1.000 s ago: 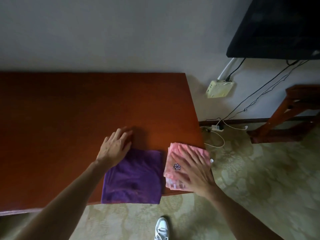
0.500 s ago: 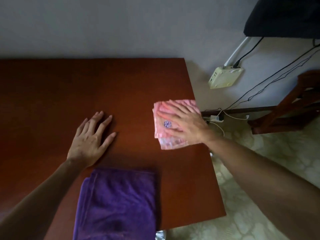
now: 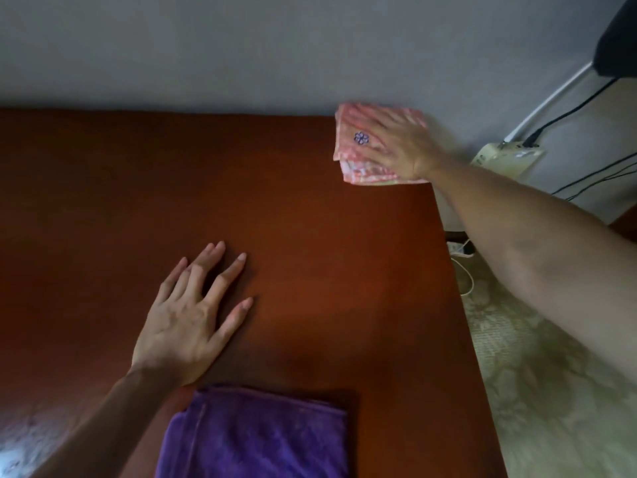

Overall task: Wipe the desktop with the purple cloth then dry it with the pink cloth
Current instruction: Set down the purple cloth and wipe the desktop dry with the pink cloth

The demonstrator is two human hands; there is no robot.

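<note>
A folded pink cloth (image 3: 355,146) with a small purple flower mark lies at the far right corner of the reddish-brown desktop (image 3: 310,236), against the wall. My right hand (image 3: 400,146) presses flat on it, fingers spread toward the wall. A folded purple cloth (image 3: 255,436) lies at the near edge of the desk, untouched. My left hand (image 3: 193,322) rests flat on the bare wood just beyond the purple cloth, fingers apart, holding nothing.
A grey wall runs along the desk's far edge. Right of the desk, a cream box (image 3: 503,160) with cables hangs on the wall, a dark screen corner (image 3: 617,36) sits above, and patterned floor (image 3: 551,391) lies below.
My right hand has slid the pink cloth from the near right edge across the desk to the far right corner. My left hand left the purple cloth and lies flat on the wood.
</note>
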